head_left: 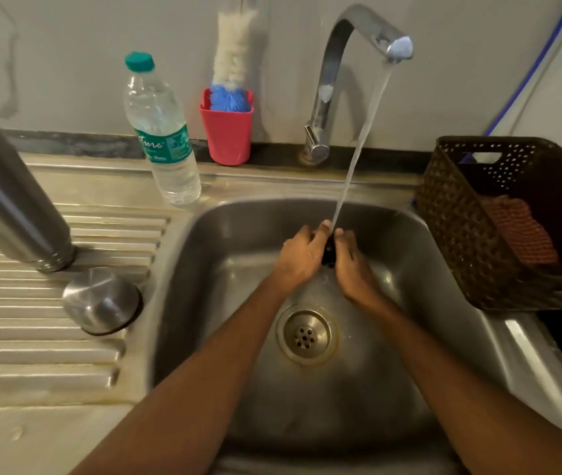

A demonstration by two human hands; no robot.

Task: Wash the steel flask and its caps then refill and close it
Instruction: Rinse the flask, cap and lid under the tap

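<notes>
Left hand [301, 257], right hand [351, 262]: fingers curled on dark cap [328, 252], held under stream [358, 149] to rinse. Flask [9, 186], steel cap [101, 299] inverted, likely draining.

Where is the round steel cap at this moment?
In the head view, the steel cap sits on the ribbed drainboard, left of the sink basin, just in front of the steel flask.

The sink basin [409, 269] is open around the drain [306, 335]; basket [461, 228] crowds its right rim, flask [9, 200] the drainboard [33, 351].
</notes>
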